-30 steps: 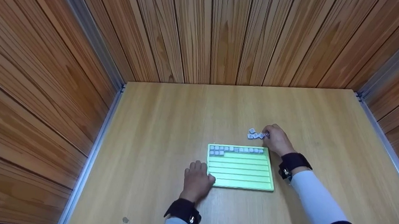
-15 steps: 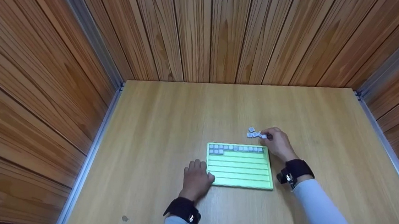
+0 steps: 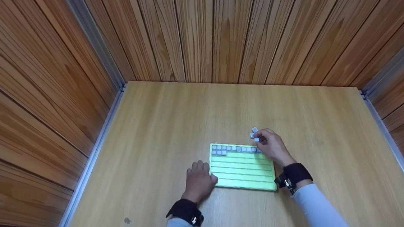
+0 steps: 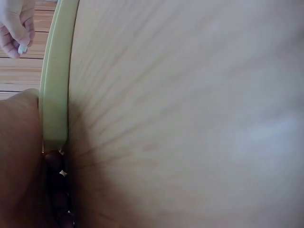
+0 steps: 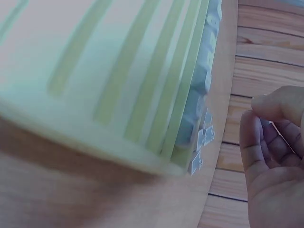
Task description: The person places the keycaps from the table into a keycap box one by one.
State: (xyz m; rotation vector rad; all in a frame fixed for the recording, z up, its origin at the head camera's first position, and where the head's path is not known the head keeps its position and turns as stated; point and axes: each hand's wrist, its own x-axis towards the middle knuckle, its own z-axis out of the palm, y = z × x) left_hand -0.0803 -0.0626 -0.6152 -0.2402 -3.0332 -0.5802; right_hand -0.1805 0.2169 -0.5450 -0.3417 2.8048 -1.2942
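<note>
A light green ridged tray lies on the table. Small pale tiles fill most of its top row, and a few sit at the left of the second row. My left hand grips the tray's left edge, thumb near the front corner. Just above the top right of the tray, my right hand pinches one small white tile between thumb and fingertips. In the head view the fingers partly cover this tile. Loose tiles lie beyond the tray by the fingertips; some are hidden by the hand.
A wooden table spreads around the tray. Wood-plank walls rise at the back and both sides, with metal rails along the table's sides. A small dark spot marks the table at front left.
My right hand has moved left from the right end of the loose tiles towards the tray's top edge, now with a tile in its fingertips. The left hand has stayed put.
</note>
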